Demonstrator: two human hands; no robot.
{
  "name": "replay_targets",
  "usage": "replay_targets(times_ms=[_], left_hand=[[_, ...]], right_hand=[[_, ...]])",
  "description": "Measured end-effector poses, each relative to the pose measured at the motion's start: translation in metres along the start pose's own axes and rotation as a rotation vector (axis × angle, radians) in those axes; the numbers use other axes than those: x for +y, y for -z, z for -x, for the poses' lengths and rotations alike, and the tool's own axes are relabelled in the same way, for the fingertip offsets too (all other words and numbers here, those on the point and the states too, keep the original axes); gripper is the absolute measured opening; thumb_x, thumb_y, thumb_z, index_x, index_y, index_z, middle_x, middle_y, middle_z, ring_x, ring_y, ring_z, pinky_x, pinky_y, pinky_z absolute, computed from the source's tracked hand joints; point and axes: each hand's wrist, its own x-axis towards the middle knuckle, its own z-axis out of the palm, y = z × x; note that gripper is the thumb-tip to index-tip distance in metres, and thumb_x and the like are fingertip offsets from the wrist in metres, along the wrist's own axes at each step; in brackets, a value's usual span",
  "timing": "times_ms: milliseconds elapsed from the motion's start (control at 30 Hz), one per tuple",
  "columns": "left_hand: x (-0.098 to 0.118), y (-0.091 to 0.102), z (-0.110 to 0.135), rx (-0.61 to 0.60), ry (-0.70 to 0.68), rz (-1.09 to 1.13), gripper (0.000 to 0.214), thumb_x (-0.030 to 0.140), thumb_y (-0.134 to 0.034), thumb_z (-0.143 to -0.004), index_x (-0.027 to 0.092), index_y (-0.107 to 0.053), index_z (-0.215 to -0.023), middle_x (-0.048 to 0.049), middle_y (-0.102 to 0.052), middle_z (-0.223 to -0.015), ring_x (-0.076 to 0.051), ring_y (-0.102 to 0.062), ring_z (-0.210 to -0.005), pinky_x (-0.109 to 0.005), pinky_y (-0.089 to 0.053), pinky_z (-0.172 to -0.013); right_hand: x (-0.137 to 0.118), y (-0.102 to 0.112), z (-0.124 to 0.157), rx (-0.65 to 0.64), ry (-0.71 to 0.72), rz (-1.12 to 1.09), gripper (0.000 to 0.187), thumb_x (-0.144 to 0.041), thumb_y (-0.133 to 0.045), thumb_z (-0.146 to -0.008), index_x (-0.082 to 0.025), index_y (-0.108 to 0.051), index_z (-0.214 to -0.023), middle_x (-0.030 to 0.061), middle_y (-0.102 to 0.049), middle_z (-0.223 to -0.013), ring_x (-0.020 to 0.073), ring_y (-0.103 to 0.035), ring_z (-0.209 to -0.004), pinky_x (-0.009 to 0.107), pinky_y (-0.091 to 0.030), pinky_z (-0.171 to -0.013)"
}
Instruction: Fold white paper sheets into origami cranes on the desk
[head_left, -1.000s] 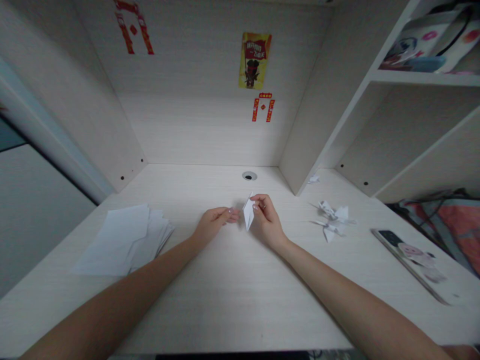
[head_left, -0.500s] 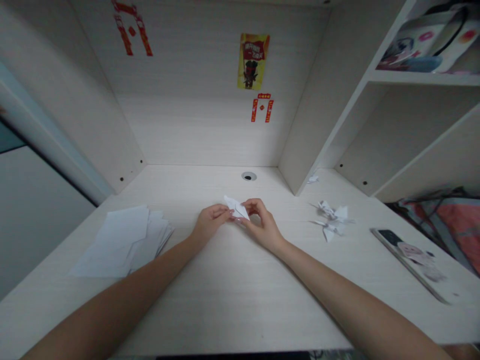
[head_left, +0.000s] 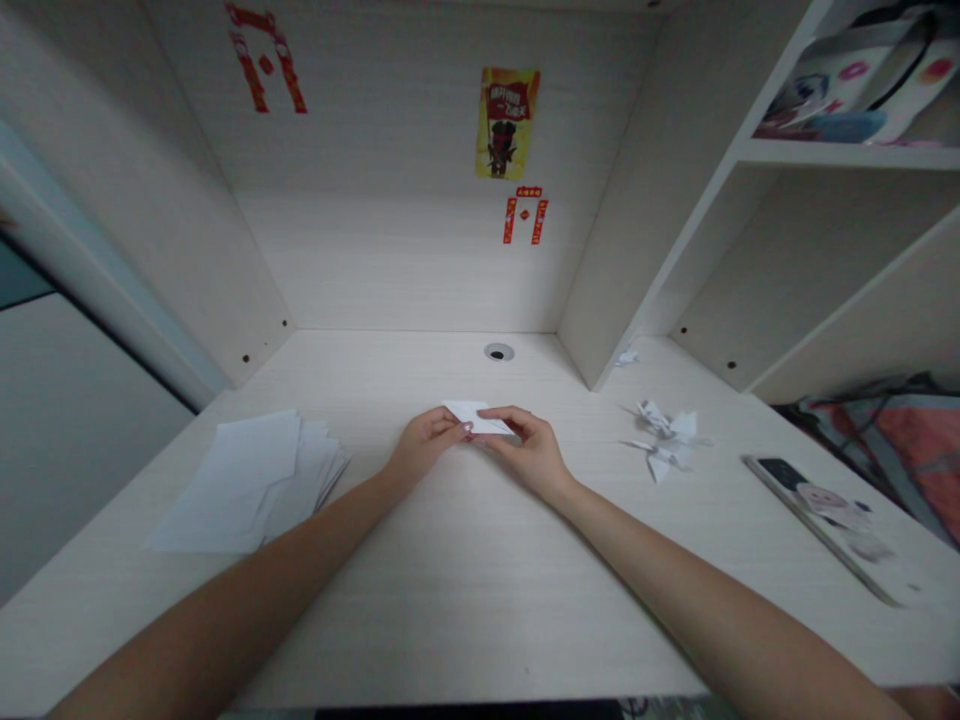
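Observation:
A small folded piece of white paper (head_left: 474,415) lies nearly flat just above the pale wooden desk (head_left: 465,580), at its middle. My left hand (head_left: 424,445) pinches its near left part with closed fingertips. My right hand (head_left: 529,447) grips its right end, fingers curled over the top. Both forearms reach in from the bottom corners.
A loose stack of white paper sheets (head_left: 255,478) lies on the left. Finished white paper cranes (head_left: 664,440) sit on the right, with a phone in a cartoon case (head_left: 825,520) beyond them. A cable hole (head_left: 499,352) is at the back. Shelves rise on the right.
The folded paper stood upright in my right hand alone; it has been tipped down to lie nearly flat, and my left hand has moved in and taken hold of it too.

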Motion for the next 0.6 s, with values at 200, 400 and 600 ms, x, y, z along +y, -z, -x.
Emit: replay_targets(times_ms=[200, 400, 600], left_hand=[[-0.0016, -0.0009, 0.0012, -0.007, -0.001, 0.000, 0.031, 0.036, -0.070, -0.064, 0.013, -0.063, -0.082, -0.0045, -0.069, -0.074, -0.016, -0.063, -0.068, -0.026, -0.046, -0.066], [-0.0024, -0.0019, 0.0000, -0.009, -0.034, 0.003, 0.023, 0.031, -0.067, -0.068, 0.014, -0.068, -0.082, -0.0053, -0.071, -0.083, -0.019, -0.064, -0.080, -0.029, -0.047, -0.076], [0.0016, -0.0022, 0.0010, 0.016, -0.061, -0.068, 0.022, 0.030, -0.067, -0.068, 0.015, -0.072, -0.083, -0.0049, -0.072, -0.088, -0.021, -0.063, -0.087, -0.032, -0.045, -0.084]], right_hand=[[-0.0016, 0.0001, 0.0002, 0.008, 0.010, 0.001, 0.025, -0.035, -0.072, -0.066, -0.022, -0.070, -0.087, 0.0062, -0.068, -0.088, 0.0205, -0.061, -0.083, 0.034, -0.046, -0.079], [-0.0043, 0.0015, -0.0002, -0.007, 0.087, 0.065, 0.016, -0.033, -0.070, -0.070, -0.026, -0.072, -0.085, 0.0059, -0.069, -0.084, 0.0202, -0.061, -0.081, 0.035, -0.045, -0.077], [-0.0066, 0.0003, 0.0001, -0.004, 0.111, 0.070, 0.013, -0.033, -0.068, -0.072, -0.026, -0.073, -0.082, 0.0054, -0.069, -0.082, 0.0198, -0.060, -0.079, 0.035, -0.045, -0.076]])
